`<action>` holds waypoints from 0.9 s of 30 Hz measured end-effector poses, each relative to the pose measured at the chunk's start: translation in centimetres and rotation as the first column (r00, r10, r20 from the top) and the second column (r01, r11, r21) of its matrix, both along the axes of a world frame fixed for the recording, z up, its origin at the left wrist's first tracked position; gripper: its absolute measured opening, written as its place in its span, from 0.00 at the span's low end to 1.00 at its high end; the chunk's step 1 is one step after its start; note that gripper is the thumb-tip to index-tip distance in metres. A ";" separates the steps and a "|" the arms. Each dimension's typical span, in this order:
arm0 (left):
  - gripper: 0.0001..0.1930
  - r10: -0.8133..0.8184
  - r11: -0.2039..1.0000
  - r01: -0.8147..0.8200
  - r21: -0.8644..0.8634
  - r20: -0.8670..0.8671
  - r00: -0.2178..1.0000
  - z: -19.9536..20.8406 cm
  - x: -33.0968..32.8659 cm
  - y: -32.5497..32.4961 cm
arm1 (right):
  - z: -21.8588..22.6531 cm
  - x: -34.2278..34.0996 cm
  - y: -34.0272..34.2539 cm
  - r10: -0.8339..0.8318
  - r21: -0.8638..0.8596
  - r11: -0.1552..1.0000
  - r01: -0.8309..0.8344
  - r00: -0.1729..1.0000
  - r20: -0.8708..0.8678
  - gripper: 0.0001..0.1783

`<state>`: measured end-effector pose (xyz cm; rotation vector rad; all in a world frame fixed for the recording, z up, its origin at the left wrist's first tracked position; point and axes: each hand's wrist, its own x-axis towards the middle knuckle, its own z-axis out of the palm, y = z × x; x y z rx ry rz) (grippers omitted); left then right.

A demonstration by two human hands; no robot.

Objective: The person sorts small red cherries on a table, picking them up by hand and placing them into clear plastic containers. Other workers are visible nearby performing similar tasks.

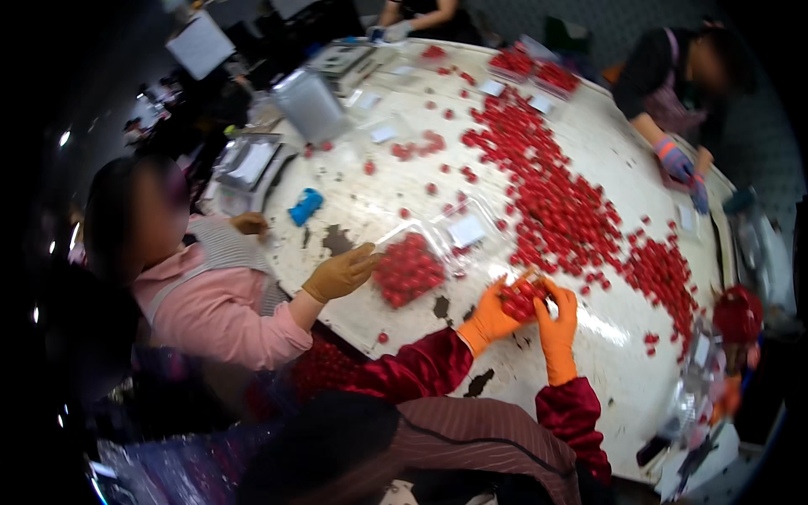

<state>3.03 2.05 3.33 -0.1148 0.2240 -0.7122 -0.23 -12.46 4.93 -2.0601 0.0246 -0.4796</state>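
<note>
My left hand [488,321], in an orange glove, is cupped round a cluster of small red round fruits that look like cherry tomatoes [523,300]. From the other side my right hand [559,332], gloved the same, presses against the cluster with thumb and fingers. Both hands are just above the near part of the white table [539,412]. To their left stands a clear plastic box [410,271] filled with the same fruit, its lid [471,229] folded open beside it. A co-worker's tan-gloved hand [341,272] touches that box's left edge.
A long heap of loose cherry tomatoes [560,198] stretches across the table, with a smaller heap [661,273] at right. Scales [248,164] and a stack of clear boxes [310,105] stand at left. A blue crumpled item [305,206] lies nearby. Other people work around the edge.
</note>
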 end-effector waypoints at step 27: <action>0.31 0.079 0.994 -0.087 0.058 0.131 0.988 5.2 -3.9 3.8 | 2.9 -4.4 0.2 0.087 0.364 0.931 -0.042 0.990 -0.109 0.14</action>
